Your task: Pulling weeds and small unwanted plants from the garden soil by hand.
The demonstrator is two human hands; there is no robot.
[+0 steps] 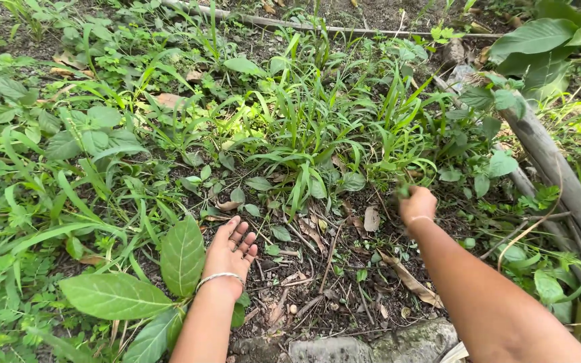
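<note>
Left hand (231,250) spread, empty on soil | right hand (416,204) fisted on grass blades (405,183); we risk snapping them, leaving roots

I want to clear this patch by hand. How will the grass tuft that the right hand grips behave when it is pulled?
The grass tuft looks thin and floppy, so it probably bends rather than resists. The right hand is closed low on it; the narrow blades may tear or slip. It seems light.
</note>
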